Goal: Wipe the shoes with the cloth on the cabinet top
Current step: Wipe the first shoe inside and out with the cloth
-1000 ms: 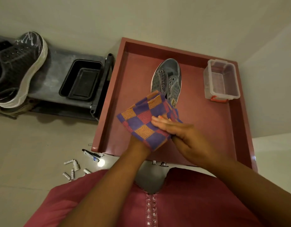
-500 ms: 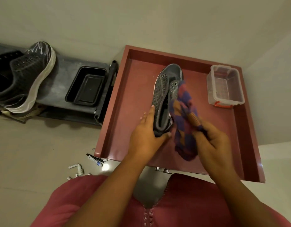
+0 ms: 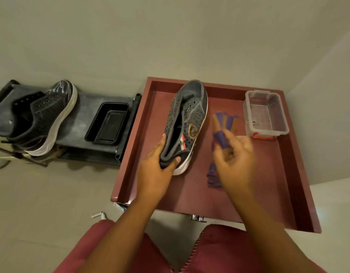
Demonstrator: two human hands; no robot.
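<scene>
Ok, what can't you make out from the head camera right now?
- Cloth: motion-blurred in the right hand, so its pattern and the grip are unclear.
- Shoe: the heel is covered by the left hand; its sole faces away.
- Second shoe on the rack: its rear is cut off by the left edge.
- Small items on the floor: too small to identify.

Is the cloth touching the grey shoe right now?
Apart. The head view shows bare red cabinet top between the blurred cloth in the right hand and the grey shoe.
</scene>
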